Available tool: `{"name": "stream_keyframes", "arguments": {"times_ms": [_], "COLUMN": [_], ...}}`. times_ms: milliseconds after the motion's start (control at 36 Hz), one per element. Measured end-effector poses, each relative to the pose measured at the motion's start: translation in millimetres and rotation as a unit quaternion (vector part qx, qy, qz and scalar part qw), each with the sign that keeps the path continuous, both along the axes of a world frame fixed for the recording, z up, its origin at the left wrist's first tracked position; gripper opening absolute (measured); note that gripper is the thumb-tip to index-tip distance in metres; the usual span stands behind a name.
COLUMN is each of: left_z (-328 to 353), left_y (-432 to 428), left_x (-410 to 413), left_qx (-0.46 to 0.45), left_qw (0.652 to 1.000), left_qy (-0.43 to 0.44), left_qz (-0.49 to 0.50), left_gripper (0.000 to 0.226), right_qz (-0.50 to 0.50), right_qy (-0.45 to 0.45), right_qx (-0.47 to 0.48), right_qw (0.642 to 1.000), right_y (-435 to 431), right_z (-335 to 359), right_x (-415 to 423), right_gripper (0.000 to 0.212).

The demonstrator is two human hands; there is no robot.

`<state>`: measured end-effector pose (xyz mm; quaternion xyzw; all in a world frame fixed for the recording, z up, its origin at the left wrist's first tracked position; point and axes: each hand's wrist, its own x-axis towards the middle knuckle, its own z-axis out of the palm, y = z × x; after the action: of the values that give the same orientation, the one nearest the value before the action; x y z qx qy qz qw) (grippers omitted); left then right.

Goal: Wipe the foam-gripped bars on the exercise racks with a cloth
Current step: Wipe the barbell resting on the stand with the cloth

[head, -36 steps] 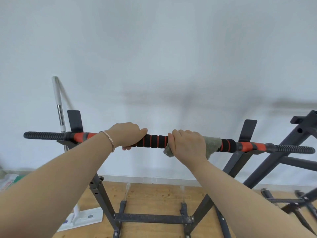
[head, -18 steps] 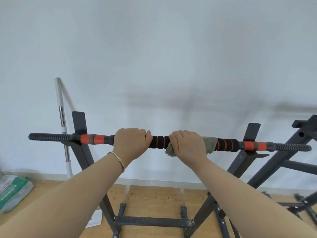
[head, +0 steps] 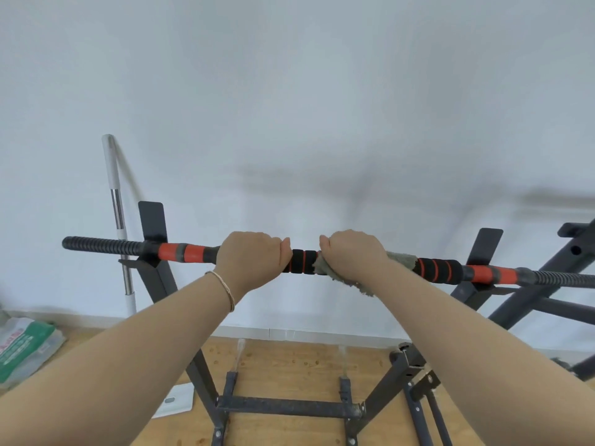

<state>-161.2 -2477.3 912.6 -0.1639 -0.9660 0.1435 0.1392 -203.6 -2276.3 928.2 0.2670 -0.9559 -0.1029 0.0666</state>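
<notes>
A black and orange foam-gripped bar [head: 302,262] lies across the two uprights of a dark metal rack [head: 286,407]. My left hand [head: 252,260] grips the bar just left of its middle, a thin bracelet on the wrist. Close to its right, my right hand [head: 352,254] grips a grey-green cloth [head: 401,260] wrapped round the bar. The cloth's ends show on both sides of that hand and hang a little below it. A short stretch of black foam shows between the two hands.
A second dark rack [head: 547,284] stands at the right edge. A white and chrome pole [head: 117,214] leans on the white wall at the left. A green and white bag [head: 22,352] lies on the wooden floor, and a white flat object [head: 174,400] by the rack's foot.
My left hand has slid right along the bar and now sits close to the right hand. The right hand with the cloth stays near the bar's middle. The view has shifted slightly.
</notes>
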Motion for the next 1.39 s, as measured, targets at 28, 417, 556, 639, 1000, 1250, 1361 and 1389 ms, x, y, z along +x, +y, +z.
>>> {"name": "stream_keyframes", "arguments": {"times_ms": [28,417,556,639,1000,1250,1361,1389], "left_z": [-7.4,21.7,14.4,6.7,0.8,15.2,1.5,2.1], "left_y": [-1.2,-9.5,-13.7,-12.8,-24.0,-26.3,-27.5,-26.7], "left_x": [1.5,-10.2,-2.9,4.3,-1.7,-10.9,0.2,5.5], "left_qx": [0.013,0.2,-0.011,-0.03,0.049,0.122,0.027,0.03], "left_qw": [0.999,0.934,0.99,0.997,0.996,0.961,0.996,0.997], "left_qy": [0.035,-0.248,-0.125,-0.062,-0.067,-0.226,-0.079,-0.056], "left_qz": [-0.016,0.161,0.06,0.034,0.03,0.106,0.031,0.037], "left_gripper": [0.032,0.045,0.013,0.015,0.006,0.027,0.021,0.019], "right_qz": [-0.008,0.041,0.016,-0.015,0.058,0.094,0.101,0.087], "right_qy": [-0.058,0.288,0.253,0.181,0.129,0.247,0.255,0.233], "right_qx": [-0.025,-0.123,-0.093,-0.049,-0.163,-0.147,-0.056,-0.018], "right_qw": [0.998,0.949,0.963,0.982,0.977,0.953,0.96,0.968], "right_y": [-4.4,1.9,-12.5,-15.6,-1.1,4.9,-3.2,-7.8], "right_z": [9.1,-38.8,-36.3,-26.6,-34.3,-40.5,-38.0,-34.3], "right_x": [-2.5,36.9,33.4,21.7,24.5,22.0,19.9,19.1], "right_gripper": [0.024,0.02,0.026,0.03,0.05,0.057,0.017,0.016]}}
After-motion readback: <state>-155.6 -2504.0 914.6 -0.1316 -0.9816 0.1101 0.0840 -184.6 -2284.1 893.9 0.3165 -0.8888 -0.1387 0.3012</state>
